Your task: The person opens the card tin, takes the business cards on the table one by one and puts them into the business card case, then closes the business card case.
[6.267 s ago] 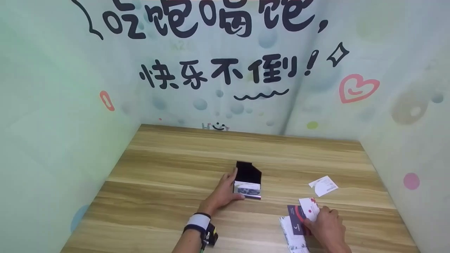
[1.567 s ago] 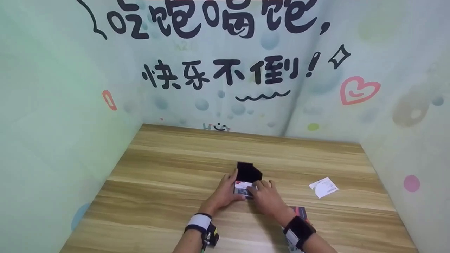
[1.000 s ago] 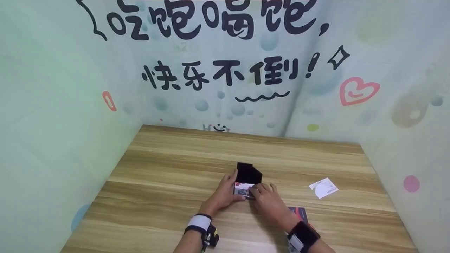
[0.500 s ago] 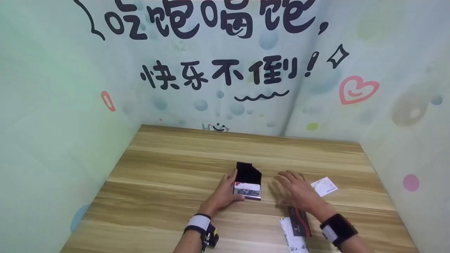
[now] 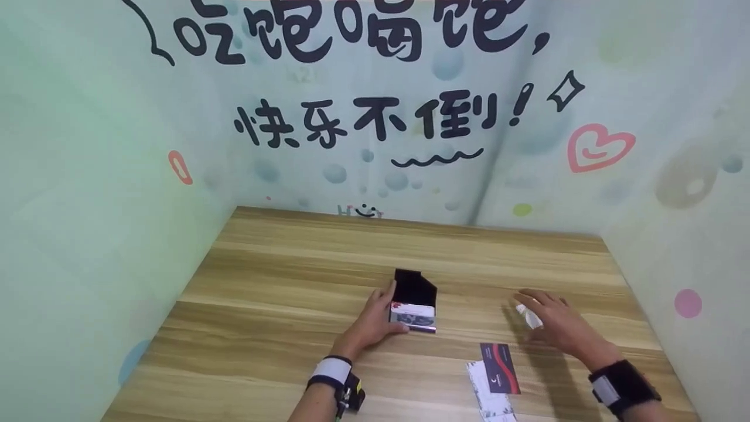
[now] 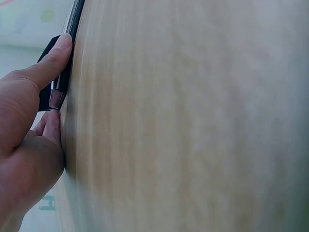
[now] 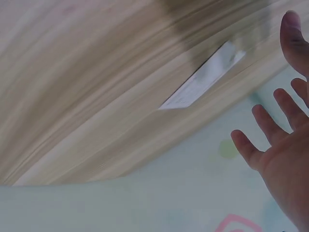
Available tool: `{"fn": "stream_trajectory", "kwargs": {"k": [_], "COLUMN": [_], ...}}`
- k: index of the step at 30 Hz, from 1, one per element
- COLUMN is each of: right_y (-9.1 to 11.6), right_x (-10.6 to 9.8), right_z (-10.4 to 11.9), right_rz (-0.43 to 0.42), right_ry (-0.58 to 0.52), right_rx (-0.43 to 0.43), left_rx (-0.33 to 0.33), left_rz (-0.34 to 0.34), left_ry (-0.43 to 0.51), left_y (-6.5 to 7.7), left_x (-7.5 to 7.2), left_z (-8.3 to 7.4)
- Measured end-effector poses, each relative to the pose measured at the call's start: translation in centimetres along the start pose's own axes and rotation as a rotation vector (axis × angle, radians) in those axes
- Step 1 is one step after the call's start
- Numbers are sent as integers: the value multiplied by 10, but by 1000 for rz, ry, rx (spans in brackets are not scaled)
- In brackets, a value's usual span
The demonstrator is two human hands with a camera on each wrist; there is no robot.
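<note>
An uncovered business card case (image 5: 416,287) with a black inside lies on the table, its lid flap pointing away. In its near part sits a white card with a red flower corner (image 5: 413,309). My left hand (image 5: 369,323) holds the case by its left side, thumb along the near edge; the left wrist view shows the thumb (image 6: 55,60) against the case's edge. Over a white business card (image 5: 529,316) at the right hovers my right hand (image 5: 565,327), partly hiding it. In the right wrist view the fingers are spread, apart from the white card (image 7: 198,84).
A dark card with a red stripe (image 5: 500,368) overlaps a white card with leaf print (image 5: 485,390) on the near right of the wooden table (image 5: 281,275). Printed fabric walls (image 5: 363,187) border the table at the back and both sides.
The right hand put the white red-flowered card into the case, let go, and moved right to hover over the lone white card. The left hand keeps its hold on the case.
</note>
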State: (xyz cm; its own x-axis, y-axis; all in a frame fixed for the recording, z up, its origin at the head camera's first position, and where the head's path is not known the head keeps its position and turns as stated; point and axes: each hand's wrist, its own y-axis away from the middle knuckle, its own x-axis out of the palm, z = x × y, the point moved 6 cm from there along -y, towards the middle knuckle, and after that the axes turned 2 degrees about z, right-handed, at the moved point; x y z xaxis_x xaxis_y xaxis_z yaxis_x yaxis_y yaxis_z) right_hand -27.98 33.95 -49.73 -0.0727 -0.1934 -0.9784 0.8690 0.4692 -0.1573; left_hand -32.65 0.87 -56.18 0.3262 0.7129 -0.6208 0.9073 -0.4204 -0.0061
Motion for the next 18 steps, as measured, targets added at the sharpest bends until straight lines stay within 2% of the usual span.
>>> {"fn": "stream_trajectory", "kwargs": {"k": [11, 18], "right_y": [19, 21], "right_x": [4, -1], "right_z": [-39, -52], "right_rz": [62, 56], "right_ry": [53, 58], "right_rx": [101, 98], "left_rx": [9, 10], "left_rz": [-1, -2], "left_ry": [3, -6], "left_y": [1, 0], "left_x": [-1, -2], "left_z": [0, -1]}}
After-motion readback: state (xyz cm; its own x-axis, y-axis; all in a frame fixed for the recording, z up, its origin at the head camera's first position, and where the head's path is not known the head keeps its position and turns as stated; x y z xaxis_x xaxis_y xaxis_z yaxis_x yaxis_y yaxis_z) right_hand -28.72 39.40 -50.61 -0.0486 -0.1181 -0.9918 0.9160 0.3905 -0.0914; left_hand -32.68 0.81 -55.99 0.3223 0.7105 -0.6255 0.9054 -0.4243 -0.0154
